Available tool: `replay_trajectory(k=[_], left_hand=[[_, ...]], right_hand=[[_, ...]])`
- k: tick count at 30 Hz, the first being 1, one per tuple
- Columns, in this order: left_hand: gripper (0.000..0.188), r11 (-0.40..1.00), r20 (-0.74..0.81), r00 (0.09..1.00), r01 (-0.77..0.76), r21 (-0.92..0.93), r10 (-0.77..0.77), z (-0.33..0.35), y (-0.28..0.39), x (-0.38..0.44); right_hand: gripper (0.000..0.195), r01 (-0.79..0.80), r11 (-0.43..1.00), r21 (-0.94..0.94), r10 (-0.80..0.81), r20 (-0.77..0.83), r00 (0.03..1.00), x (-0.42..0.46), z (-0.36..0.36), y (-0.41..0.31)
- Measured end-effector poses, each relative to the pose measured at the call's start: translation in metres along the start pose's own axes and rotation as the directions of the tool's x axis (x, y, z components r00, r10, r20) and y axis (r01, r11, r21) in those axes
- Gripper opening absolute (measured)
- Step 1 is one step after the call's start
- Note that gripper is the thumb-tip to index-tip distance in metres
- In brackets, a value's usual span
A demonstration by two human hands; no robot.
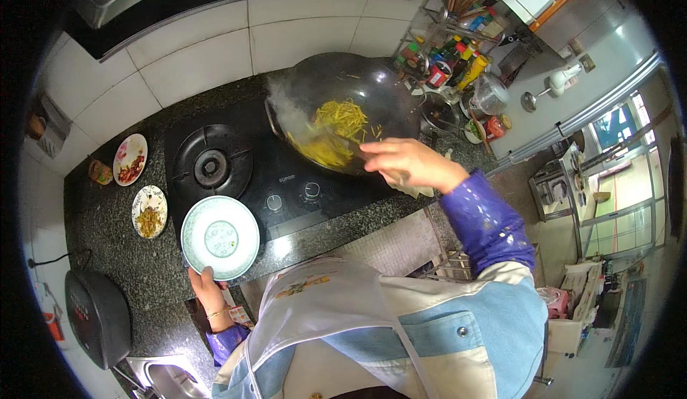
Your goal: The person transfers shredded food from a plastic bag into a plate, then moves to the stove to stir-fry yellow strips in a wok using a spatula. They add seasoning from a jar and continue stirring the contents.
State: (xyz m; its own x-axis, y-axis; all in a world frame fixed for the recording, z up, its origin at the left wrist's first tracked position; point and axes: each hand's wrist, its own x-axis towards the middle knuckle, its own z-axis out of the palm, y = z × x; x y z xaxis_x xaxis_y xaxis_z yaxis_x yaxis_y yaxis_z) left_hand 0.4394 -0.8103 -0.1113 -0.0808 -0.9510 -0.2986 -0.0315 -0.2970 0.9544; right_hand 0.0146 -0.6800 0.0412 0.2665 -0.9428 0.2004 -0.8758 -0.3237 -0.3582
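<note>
My left hand [206, 291] grips the near rim of a white plate [244, 238] with a pale green pattern, held level in front of the unused burner. Nothing but a tiny green speck shows on it. In my right hand [405, 163] is the handle of a spatula [354, 145], its blade blurred and hidden by steam and food inside a large dark wok [386, 114]. Yellow-green shredded vegetable strips [341, 120] lie in the wok, some piled in the middle and others heaped by the near left rim. Steam rises on the wok's left side.
An empty burner [211, 166] is left of the wok on the black gas hob [290, 206]. Plates of chopped meat [130, 171] and chopped yellowish food [150, 221] sit farther left. A rack of seasoning bottles [456, 61] and a small pot [437, 113] stand right.
</note>
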Motion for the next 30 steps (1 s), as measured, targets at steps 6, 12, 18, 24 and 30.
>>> replay_trajectory(k=[6,12,18,24,30], left_hand=[[0.021,1.000,0.038,0.999,0.019,-0.001,-0.019,0.008,0.008,0.005],[0.020,0.999,0.072,0.997,-0.040,-0.011,0.041,0.004,-0.006,0.008],[0.018,0.999,0.080,0.996,-0.031,-0.040,0.034,0.008,0.005,-0.002],[0.016,1.000,0.051,0.998,-0.021,-0.006,0.021,-0.002,-0.003,0.000],[0.018,0.997,0.060,0.998,-0.031,-0.064,0.035,0.002,-0.004,-0.001]], right_hand=[[0.022,-0.085,0.996,-0.028,0.087,0.057,0.995,-0.006,-0.046,-0.052],[0.020,-0.607,0.764,0.220,0.644,-0.304,0.702,-0.016,-0.009,0.036],[0.016,-0.399,0.408,0.821,0.892,-0.451,-0.016,-0.047,0.013,0.136],[0.014,-0.217,0.449,0.867,0.879,-0.384,0.284,-0.004,0.018,0.101],[0.025,-0.505,0.233,0.831,0.971,-0.224,0.080,-0.046,-0.022,0.112]])
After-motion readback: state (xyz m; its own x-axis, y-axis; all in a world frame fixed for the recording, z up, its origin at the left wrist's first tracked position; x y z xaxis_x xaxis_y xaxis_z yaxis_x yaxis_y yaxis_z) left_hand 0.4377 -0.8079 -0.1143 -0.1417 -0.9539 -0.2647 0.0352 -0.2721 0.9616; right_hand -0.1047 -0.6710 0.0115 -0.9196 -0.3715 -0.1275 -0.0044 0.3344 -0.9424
